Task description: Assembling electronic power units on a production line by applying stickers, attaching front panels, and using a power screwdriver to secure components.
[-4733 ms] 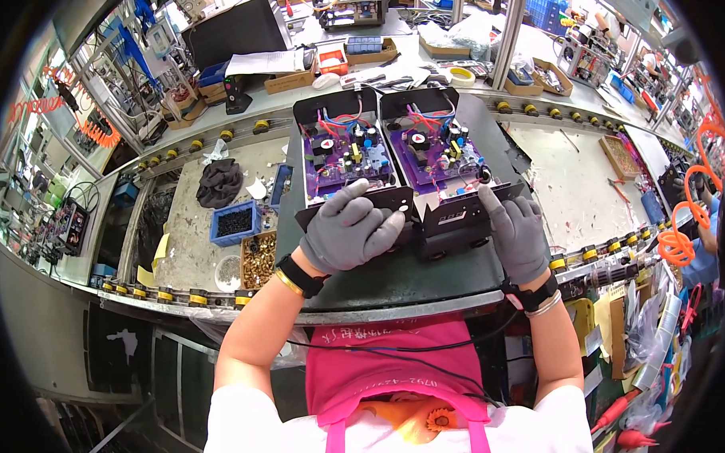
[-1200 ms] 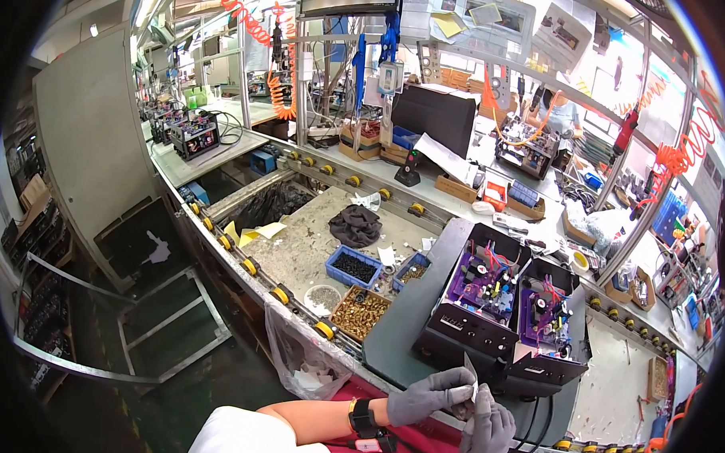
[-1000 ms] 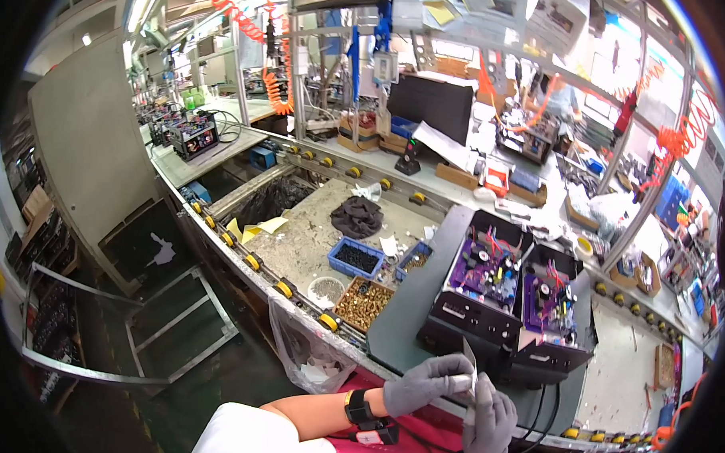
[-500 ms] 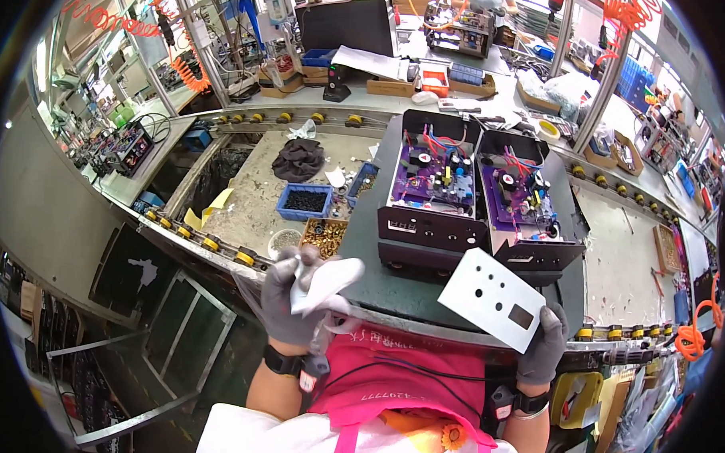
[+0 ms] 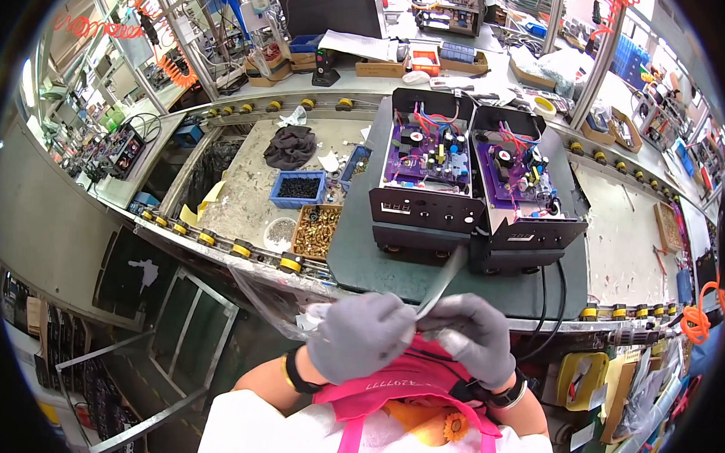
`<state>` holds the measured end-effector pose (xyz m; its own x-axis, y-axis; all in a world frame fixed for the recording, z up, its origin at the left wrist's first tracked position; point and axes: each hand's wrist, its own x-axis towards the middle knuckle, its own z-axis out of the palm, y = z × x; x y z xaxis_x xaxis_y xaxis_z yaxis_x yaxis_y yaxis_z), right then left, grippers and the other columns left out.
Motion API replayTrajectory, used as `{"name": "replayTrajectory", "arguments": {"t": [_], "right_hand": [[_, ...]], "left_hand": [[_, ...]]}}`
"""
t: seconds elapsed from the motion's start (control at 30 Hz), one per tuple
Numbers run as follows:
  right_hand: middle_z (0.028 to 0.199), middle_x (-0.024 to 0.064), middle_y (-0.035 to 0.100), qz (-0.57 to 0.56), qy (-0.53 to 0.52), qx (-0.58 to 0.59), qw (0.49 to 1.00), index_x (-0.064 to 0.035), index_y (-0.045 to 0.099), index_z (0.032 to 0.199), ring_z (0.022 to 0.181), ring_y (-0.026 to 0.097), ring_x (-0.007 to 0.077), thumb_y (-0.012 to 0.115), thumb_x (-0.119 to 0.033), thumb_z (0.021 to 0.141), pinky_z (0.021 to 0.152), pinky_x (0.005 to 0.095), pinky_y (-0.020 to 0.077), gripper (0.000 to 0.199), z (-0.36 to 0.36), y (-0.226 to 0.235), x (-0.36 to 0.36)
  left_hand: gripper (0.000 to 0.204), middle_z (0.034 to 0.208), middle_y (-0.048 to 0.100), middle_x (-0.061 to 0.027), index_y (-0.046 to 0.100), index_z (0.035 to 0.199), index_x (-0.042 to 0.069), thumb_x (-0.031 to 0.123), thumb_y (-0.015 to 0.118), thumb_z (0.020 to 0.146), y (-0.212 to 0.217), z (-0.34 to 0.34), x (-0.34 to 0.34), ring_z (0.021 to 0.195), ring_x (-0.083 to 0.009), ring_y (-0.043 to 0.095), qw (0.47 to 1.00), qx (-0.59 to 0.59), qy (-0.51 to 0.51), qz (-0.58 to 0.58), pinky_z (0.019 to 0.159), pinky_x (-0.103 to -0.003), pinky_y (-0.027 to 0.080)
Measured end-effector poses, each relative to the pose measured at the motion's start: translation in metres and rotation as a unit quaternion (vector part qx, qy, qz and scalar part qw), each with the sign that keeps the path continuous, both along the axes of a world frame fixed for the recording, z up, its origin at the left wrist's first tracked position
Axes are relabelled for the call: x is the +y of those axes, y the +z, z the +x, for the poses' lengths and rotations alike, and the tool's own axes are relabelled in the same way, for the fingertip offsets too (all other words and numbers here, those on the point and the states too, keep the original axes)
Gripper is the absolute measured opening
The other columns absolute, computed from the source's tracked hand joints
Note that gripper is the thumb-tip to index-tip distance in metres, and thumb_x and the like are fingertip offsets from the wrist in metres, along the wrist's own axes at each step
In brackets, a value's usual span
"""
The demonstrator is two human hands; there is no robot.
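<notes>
My left hand (image 5: 365, 336) and my right hand (image 5: 472, 336), both in grey gloves, are pressed together close to my chest, below the table's front edge. Between them they pinch a thin pale metal plate (image 5: 442, 280), seen almost edge-on and rising toward the table. Beyond it, two open black electronics boxes stand side by side on a dark mat (image 5: 361, 254): the left box (image 5: 424, 177) and the right box (image 5: 519, 192), each showing a purple circuit board with coloured wires. Black cables hang from the right box over the edge.
Left of the mat sit a tray of brass screws (image 5: 317, 231), a blue bin of dark parts (image 5: 298, 188), a small white cup (image 5: 280, 233) and a dark cloth (image 5: 289, 146). A clear plastic bag (image 5: 276, 299) hangs at the table edge. Yellow rollers line the bench rim.
My hands were apart, the right holding the plate face-on and the left holding a clear film piece. They have come together at my chest, with the plate turned edge-on.
</notes>
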<state>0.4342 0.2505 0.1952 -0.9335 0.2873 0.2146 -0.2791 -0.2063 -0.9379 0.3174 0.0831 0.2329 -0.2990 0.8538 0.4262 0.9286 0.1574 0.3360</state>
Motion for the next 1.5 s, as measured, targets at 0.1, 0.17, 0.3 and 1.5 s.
{"name": "replayTrajectory", "arguments": {"t": [0.1,0.17,0.3,1.5], "right_hand": [[0.101,0.0073,0.058,0.045,-0.173,-0.007,0.984,0.0029,0.053,0.114,0.078,0.054,0.0078,0.058,-0.002,0.085,0.071,0.0221,0.0462,0.030,-0.010,-0.012,0.011],[0.095,0.0041,0.059,0.053,-0.186,-0.061,0.979,0.0021,0.053,0.113,0.077,0.052,0.0062,0.057,-0.008,0.089,0.071,0.0229,0.0457,0.026,-0.017,-0.019,0.018],[0.087,0.0025,0.061,0.060,-0.157,-0.091,0.981,0.0026,0.059,0.105,0.074,0.054,0.0063,0.056,-0.017,0.093,0.070,0.0228,0.0471,0.023,-0.031,-0.026,0.028],[0.079,0.0051,0.064,0.038,-0.338,-0.050,0.939,0.0032,0.063,0.096,0.068,0.061,0.0100,0.058,-0.020,0.094,0.062,0.0242,0.0524,0.023,-0.084,-0.038,0.029]], "left_hand": [[0.007,0.072,0.055,-0.0091,0.060,0.086,0.003,0.006,0.064,0.081,-0.006,-0.028,-0.019,0.060,-0.0215,0.056,0.974,-0.181,-0.019,0.134,0.052,-0.031,0.043],[0.007,0.068,0.049,-0.0078,0.058,0.080,0.001,0.005,0.063,0.083,-0.013,-0.046,-0.023,0.056,-0.0183,0.048,0.952,-0.261,-0.010,0.158,0.051,-0.029,0.039],[0.020,0.066,0.043,-0.0037,0.051,0.074,0.000,0.011,0.058,0.089,-0.031,-0.068,-0.013,0.063,-0.0109,0.044,0.889,-0.427,0.036,0.160,0.057,-0.027,0.037],[0.026,0.061,0.044,0.0031,0.050,0.069,0.004,0.014,0.060,0.090,-0.058,-0.131,0.034,0.051,-0.0020,0.046,0.898,-0.390,0.015,0.204,0.045,-0.020,0.037]]}}
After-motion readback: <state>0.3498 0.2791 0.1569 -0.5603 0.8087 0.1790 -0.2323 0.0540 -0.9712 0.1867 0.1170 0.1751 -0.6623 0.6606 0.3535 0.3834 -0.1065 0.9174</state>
